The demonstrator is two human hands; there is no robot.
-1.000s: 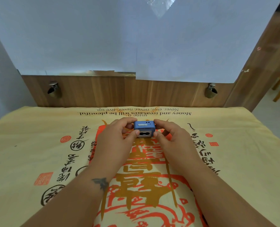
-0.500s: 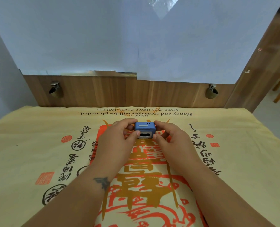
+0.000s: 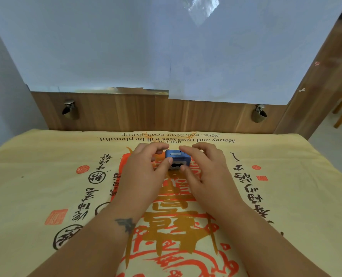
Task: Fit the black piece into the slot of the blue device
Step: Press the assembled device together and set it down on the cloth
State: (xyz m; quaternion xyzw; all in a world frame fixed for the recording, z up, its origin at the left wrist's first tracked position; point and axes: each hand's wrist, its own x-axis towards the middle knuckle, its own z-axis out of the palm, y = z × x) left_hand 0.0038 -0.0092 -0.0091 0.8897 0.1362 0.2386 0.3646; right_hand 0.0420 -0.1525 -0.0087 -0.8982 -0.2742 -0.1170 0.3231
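Two hands flank the small blue box-shaped device [image 3: 177,156] at the cloth's far centre: left hand [image 3: 146,168] pinching it, right hand [image 3: 204,168] loosely spread, thumb on black piece [image 3: 175,166]. Uneven pressing risks jamming it askew.

Bright, soft; edges warped (fisheye).

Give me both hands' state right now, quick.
Left hand: shut on the blue device, thumb at its front face.
Right hand: fingers spread, thumb tip at the device's front; grip cannot be told.
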